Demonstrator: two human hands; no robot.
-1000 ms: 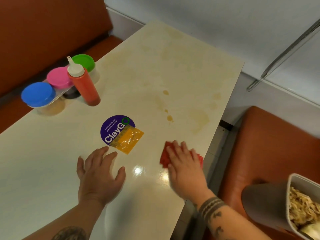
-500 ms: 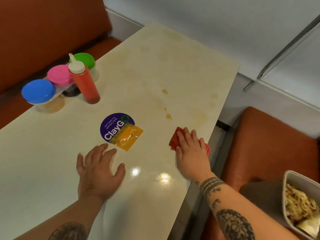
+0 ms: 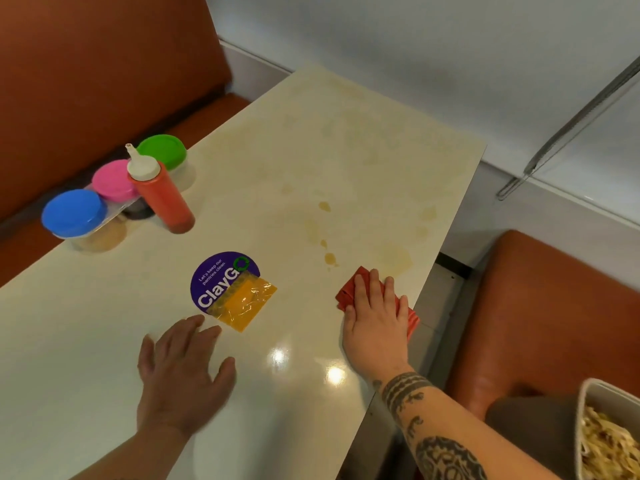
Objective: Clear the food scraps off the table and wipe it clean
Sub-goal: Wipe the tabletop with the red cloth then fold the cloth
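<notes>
Table (image 3: 346, 140) carries stains (image 3: 329, 258) just beyond cloth (image 3: 345, 295); sauce bottle (image 3: 166, 202) stands apart.

Bare arms; R forearm (image 3: 437, 422) w/ black band tattoos (image 3: 404, 385) nr wrist, dark ornate tattoo (image 3: 447, 459) higher.

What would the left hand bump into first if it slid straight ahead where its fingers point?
Probably the yellow plastic packet, lying over the purple ClayGo sticker just ahead of the left hand.

Round purple sticker (image 3: 221, 278) near the table's (image 3: 346, 161) middle: large white "ClayGo", with small white text above it, "Let's keep our pantries clean". No other legible text.
</notes>
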